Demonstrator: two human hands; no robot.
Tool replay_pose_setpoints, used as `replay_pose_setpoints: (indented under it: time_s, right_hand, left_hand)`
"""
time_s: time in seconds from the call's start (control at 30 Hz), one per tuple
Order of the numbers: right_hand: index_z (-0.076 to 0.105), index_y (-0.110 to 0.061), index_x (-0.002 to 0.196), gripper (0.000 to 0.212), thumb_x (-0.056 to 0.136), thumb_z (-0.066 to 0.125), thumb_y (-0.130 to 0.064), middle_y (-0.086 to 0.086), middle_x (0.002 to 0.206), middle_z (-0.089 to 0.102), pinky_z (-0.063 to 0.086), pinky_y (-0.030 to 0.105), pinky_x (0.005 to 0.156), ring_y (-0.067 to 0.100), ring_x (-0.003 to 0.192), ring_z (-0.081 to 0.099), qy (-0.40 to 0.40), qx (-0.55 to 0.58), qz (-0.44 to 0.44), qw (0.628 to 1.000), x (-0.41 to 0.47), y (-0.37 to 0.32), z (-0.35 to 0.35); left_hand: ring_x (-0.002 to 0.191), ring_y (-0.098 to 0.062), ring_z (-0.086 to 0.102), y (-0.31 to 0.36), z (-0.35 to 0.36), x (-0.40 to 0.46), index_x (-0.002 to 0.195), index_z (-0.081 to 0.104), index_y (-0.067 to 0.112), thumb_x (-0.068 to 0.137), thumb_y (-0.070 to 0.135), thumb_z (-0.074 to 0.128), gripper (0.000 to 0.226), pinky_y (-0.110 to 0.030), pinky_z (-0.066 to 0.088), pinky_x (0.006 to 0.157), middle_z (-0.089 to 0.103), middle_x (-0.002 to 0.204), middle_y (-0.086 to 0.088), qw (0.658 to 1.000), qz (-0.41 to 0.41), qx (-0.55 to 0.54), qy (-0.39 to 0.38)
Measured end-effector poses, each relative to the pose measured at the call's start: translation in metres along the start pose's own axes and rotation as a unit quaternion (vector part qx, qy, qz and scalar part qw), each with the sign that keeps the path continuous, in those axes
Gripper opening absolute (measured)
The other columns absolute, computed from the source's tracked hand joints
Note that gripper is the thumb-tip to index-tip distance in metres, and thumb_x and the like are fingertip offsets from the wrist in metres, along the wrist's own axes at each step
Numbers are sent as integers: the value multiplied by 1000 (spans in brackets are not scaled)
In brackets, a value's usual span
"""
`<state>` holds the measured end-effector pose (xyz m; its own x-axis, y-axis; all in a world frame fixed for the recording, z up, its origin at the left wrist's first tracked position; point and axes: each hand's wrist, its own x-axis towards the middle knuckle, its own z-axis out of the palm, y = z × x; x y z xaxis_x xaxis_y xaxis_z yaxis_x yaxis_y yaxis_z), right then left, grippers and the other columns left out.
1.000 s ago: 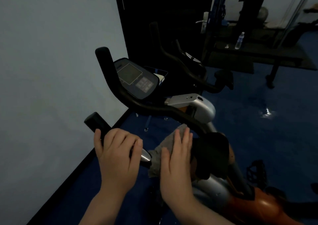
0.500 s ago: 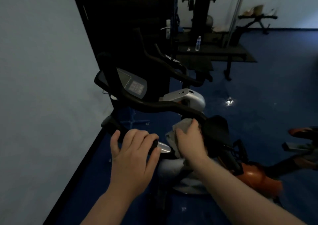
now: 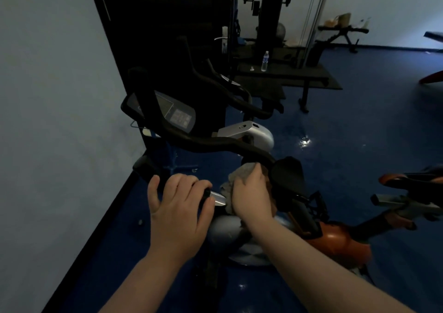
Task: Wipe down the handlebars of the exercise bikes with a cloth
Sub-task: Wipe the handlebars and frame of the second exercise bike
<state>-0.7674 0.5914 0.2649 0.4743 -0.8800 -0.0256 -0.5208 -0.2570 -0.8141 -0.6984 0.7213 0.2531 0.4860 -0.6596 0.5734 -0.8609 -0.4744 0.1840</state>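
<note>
Left hand [image 3: 178,207]: we see its fingers curled over the near black foam grip of the curved black handlebar [image 3: 206,145], thumb spread out to the side, with a silver metal sensor plate [image 3: 219,199] showing just past the fingertips. Right hand [image 3: 251,197]: we find it immediately right of the left one, fingers bent and pressing a crumpled grey cloth [image 3: 239,175] against the handlebar's central part, near the stem. Beyond both hands we note the dark console with its grey display screen [image 3: 172,114], mounted between the handlebar's upright ends. To the right of the right hand lies the bike's orange and silver body [image 3: 335,238]. Farther off, a second black handlebar [image 3: 230,92] rises ahead, and a clear plastic water bottle [image 3: 264,61] stands on a dark worktop [image 3: 299,73].
</note>
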Motion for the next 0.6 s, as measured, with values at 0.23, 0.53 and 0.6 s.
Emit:
replay_pose_setpoints:
  time_s: [0.23, 0.53, 0.6]
  right_hand:
    - [0, -26, 150, 69, 89, 0, -59, -13, 157, -11, -3, 28, 118, 2, 142, -12, -39, -43, -160, 985, -56, 22, 10]
    - [50, -22, 131, 53, 95, 19, -46, -9, 143, 44, 6, 33, 118, 12, 141, 24, -72, -192, -349, 914, -22, 47, -26]
    - [52, -19, 125, 50, 94, 23, -45, -5, 121, 60, 11, 33, 117, 15, 126, 46, -79, -186, -353, 914, -29, 29, -12]
  left_hand:
    - [114, -13, 48, 6, 1, 0, 106, 65, 25, 92, 34, 39, 31, -40, 1, 116, 62, 104, 9, 1000, -21, -13, 8]
    - [137, -23, 37, -1, -34, 4, 127, 54, 15, 94, 21, 42, 35, -34, 25, 113, 47, 140, -3, 969, -82, -133, 194]
    - [137, -15, 37, -1, -40, 9, 135, 46, 17, 96, 23, 39, 40, -26, 25, 114, 45, 142, 3, 954, -128, -185, 199]
